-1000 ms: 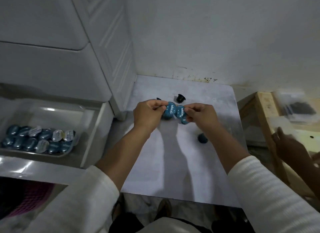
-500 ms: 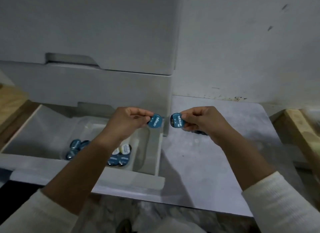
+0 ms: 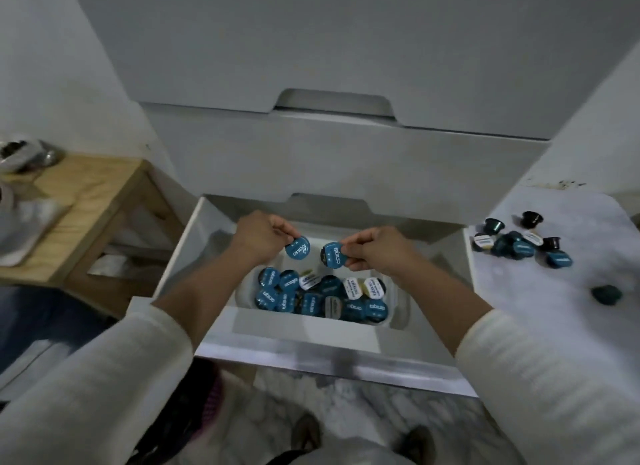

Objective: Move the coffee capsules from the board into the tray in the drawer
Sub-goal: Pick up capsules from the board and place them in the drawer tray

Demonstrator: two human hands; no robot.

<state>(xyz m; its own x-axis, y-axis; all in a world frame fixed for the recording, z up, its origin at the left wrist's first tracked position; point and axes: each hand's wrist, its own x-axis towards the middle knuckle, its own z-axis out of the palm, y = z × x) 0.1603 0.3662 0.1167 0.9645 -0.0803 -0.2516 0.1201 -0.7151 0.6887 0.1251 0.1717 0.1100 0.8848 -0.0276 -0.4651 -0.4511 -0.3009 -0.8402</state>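
My left hand (image 3: 260, 237) pinches a blue coffee capsule (image 3: 298, 247) and my right hand (image 3: 375, 248) pinches another blue capsule (image 3: 332, 255). Both hover side by side, a little apart, above the white tray (image 3: 396, 312) in the open drawer (image 3: 194, 236). The tray holds several blue and white-lidded capsules (image 3: 320, 295) packed in two rows. On the pale board (image 3: 554, 291) at the right lies a heap of several more capsules (image 3: 519, 245), and one dark capsule (image 3: 606, 295) sits apart from it.
White cabinet fronts (image 3: 346, 153) rise behind the drawer. A wooden stand (image 3: 86, 194) with a bag and paper on it stands at the left. My feet (image 3: 363, 440) show on marbled floor below the drawer front (image 3: 329, 360).
Both hands carried their capsules left from the board to over the drawer tray. The view swung left with them, so the board now sits at the right edge.
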